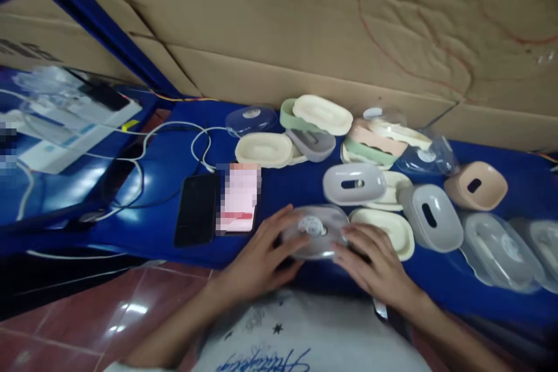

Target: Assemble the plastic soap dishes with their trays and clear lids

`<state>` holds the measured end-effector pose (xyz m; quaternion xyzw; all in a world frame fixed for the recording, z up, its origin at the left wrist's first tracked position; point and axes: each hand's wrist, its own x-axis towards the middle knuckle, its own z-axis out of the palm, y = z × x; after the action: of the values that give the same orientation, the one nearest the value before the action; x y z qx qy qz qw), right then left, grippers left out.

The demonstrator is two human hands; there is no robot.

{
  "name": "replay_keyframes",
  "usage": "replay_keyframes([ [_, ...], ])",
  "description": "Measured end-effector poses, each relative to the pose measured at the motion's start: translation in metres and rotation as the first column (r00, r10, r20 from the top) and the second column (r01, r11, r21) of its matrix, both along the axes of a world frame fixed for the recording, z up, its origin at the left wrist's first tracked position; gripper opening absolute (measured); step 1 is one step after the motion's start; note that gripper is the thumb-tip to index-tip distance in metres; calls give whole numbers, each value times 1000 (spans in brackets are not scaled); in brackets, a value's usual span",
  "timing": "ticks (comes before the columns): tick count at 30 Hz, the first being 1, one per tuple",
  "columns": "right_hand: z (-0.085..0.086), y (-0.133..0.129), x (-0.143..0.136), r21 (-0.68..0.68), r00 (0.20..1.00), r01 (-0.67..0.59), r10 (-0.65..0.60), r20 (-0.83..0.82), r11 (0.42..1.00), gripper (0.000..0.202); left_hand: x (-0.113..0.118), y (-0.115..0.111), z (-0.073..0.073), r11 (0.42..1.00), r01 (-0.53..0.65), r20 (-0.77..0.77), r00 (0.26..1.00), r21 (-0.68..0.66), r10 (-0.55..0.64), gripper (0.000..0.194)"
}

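Note:
My left hand (267,249) and my right hand (374,253) close around the two ends of an oval grey soap box with a clear lid (323,247), near the table's front edge. A round sticker shows on the lid, and a slot is partly visible through it. Just behind lie a grey oval tray with a slot (344,185) and cream trays. One cream tray (399,239) is beside my right hand, partly hidden by it. To the right stands a grey box with a slot (429,215). The fingers' undersides are hidden.
Two phones, one dark (196,209) and one lit (239,197), lie left of my hands. Several cream, green and pink trays and clear lids (251,121) sit along the cardboard wall (279,29). Lidded grey boxes (501,247) stand right. White cables (168,124) cross the blue table (148,229).

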<state>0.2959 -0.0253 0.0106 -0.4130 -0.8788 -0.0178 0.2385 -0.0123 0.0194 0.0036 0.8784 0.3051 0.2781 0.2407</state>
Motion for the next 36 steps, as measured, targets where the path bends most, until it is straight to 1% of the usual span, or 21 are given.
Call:
replay_keyframes([
  [2, 3, 4, -5, -27, 999, 30, -30, 18, 999, 65, 2, 5, 2, 1000, -18, 20, 1000, 12, 18, 68],
  [4, 3, 3, -10, -47, 998, 55, -54, 10, 997, 72, 4, 6, 2, 999, -29, 46, 999, 19, 28, 66],
  [6, 0, 0, -15, -38, 998, 66, -67, -16, 997, 81, 5, 4, 0, 999, -32, 64, 997, 12, 31, 65],
  [8, -4, -3, -18, -6, 996, 78, -78, -46, 997, 86, 5, 3, -1, 999, -41, 59, 997, -22, 43, 66],
  [11, -7, -6, -18, 41, 992, 101, -98, -74, 994, 84, 5, 4, -1, 996, -45, 32, 998, -80, 48, 69],
  [14, -8, -7, -16, 53, 992, 112, -108, -64, 992, 77, 4, 5, -1, 996, -40, 30, 999, -81, 43, 68],
  [17, -9, -9, -15, 50, 993, 105, -103, -51, 993, 72, 4, 4, -4, 998, -67, 25, 997, -18, 67, 70],
  [21, -11, -8, -16, -11, 997, 58, -59, -44, 998, 72, 5, 0, -10, 984, -89, 4, 996, 156, 89, 72],
  [23, -11, -8, -16, -47, 998, 45, -47, -48, 998, 74, 5, 0, -10, 980, -89, 1, 996, 177, 91, 71],
  [25, -10, -8, -17, -56, 997, 41, -44, -61, 998, 75, 4, 1, -9, 989, -85, 6, 996, 124, 85, 71],
  [27, -9, -7, -18, -53, 996, 28, -33, -83, 998, 75, 3, 3, -7, 995, -89, 25, 996, 37, 88, 69],
  [30, -6, -5, -18, -61, 993, 18, -25, -117, 998, 75, 1, 5, -4, 991, -111, 57, 992, -77, 116, 67],
  [33, -5, -4, -18, -83, 993, 21, -30, -110, 996, 73, -1, 6, -4, 987, -112, 69, 990, -118, 121, 67],
  [36, -5, -4, -17, -92, 997, 16, -24, -79, 996, 72, -1, 7, -5, 990, -96, 71, 992, -107, 104, 67],
])
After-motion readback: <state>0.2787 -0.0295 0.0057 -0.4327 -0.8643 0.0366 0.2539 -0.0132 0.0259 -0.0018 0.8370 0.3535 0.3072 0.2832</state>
